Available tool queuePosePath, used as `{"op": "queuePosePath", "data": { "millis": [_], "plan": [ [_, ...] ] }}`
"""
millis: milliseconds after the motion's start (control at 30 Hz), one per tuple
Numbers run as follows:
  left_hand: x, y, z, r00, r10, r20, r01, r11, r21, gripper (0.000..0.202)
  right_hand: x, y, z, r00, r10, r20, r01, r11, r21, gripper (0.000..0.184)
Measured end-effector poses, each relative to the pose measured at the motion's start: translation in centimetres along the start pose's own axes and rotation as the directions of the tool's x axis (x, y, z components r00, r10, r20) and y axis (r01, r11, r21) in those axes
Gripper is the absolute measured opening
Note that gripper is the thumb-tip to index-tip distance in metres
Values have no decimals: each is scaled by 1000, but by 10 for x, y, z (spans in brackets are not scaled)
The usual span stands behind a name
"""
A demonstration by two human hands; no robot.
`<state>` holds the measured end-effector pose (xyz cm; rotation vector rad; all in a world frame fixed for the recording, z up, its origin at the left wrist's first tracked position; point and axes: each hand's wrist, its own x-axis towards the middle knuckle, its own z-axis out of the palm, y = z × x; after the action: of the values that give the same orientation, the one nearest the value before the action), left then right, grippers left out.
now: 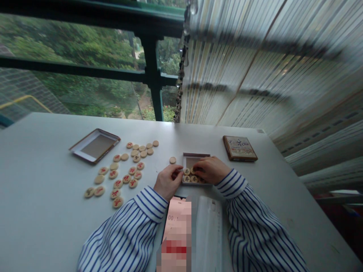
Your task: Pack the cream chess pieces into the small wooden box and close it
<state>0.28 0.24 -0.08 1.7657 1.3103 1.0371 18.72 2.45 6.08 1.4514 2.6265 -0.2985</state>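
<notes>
A shallow open box [188, 161] lies in front of me, with several round wooden Chinese chess pieces [186, 179] in its near part, marked in black. My left hand [169, 180] is at the box's left edge, thumb and fingers drawn together; whether anything is between them is hidden. Over the right side of the box, my right hand [212, 169] has its fingers closed down on a chess piece [193, 170] in the upper row. One loose piece [172, 160] lies just beyond my left hand. To the left many more pieces [126, 179] are scattered, some red-marked, some blank side up.
An upturned box lid [96, 146] lies at the far left of the white table [51, 196]. A closed decorated box [239, 148] sits at the right. Near me are a phone [177, 215] and a clear plastic case [208, 234]. A window and string curtain [227, 75] stand behind.
</notes>
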Motion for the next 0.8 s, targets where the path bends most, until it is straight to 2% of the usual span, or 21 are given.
{"op": "queuePosePath", "data": {
  "millis": [800],
  "plan": [
    [-1,1,0,1000,27,4,-27,1000,5,15,-2,-2,-4,1000,3,31,-3,1000,-29,24]
  ]
}}
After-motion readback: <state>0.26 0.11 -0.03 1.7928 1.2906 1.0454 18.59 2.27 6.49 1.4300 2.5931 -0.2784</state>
